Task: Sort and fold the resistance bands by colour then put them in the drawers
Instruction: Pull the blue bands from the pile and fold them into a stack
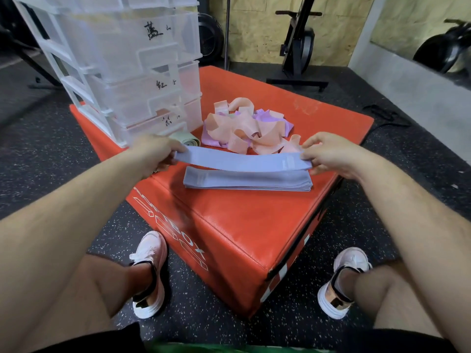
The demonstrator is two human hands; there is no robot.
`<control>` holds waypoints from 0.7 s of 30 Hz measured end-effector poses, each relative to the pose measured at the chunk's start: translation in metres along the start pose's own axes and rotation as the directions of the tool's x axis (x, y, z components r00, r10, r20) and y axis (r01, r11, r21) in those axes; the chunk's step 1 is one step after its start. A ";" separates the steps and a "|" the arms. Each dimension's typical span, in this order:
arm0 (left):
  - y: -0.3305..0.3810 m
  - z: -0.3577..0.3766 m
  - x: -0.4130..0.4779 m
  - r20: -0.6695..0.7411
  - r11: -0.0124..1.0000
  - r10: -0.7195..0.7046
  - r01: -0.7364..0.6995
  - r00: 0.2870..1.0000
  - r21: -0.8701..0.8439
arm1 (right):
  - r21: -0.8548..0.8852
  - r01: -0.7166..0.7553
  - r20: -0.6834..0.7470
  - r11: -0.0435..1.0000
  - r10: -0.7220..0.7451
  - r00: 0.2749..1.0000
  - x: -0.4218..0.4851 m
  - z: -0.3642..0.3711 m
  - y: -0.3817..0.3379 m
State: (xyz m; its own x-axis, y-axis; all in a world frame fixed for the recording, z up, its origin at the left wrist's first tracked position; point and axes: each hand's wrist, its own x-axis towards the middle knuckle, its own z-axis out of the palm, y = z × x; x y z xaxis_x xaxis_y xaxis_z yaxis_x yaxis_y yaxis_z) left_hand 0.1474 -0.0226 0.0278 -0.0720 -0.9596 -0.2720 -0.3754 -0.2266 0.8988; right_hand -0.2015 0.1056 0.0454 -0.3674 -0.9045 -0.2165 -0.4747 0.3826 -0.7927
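Observation:
A blue resistance band (242, 161) is stretched flat between my hands, just above a neat stack of blue bands (248, 180) on the red box (229, 225). My left hand (153, 152) pinches the band's left end. My right hand (328, 151) pinches its right end. Behind lies a loose heap of pink bands (244, 131) over purple bands (267, 118). A rolled green band (184, 139) sits beside the clear plastic drawer unit (127, 72), whose drawers carry handwritten labels.
The red box stands on a dark speckled floor (63, 161), with my shoes at either side of its front corner. An exercise machine (298, 47) and weight plates (209, 36) stand by the back wall. A black strap (387, 115) lies on the floor to the right.

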 end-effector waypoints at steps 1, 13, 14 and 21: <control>-0.004 0.004 -0.001 0.009 0.997 0.019 -0.019 1.000 0.079 | -0.046 -0.014 -0.007 0.999 0.014 1.000 0.003 0.002 0.008; -0.041 0.022 0.002 0.002 0.896 0.119 -0.109 0.993 0.431 | -0.400 0.083 -0.048 0.913 -0.111 0.993 0.010 0.026 0.039; -0.041 0.023 0.001 0.003 0.894 0.125 -0.114 0.992 0.433 | -0.390 0.081 -0.042 0.917 -0.105 0.994 0.010 0.025 0.039; -0.044 0.031 -0.003 0.002 0.810 0.274 -0.232 0.962 0.538 | -0.389 0.083 -0.035 0.918 -0.104 0.994 0.004 0.023 0.047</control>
State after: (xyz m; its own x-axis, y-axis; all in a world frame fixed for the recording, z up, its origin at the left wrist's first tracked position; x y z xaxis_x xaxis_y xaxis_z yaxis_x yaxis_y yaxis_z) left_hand 0.1357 -0.0042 -0.0215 -0.1739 -0.9846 -0.0159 -0.7847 0.1287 0.6064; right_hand -0.2069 0.1157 -0.0054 -0.3435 -0.9324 -0.1126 -0.7769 0.3495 -0.5238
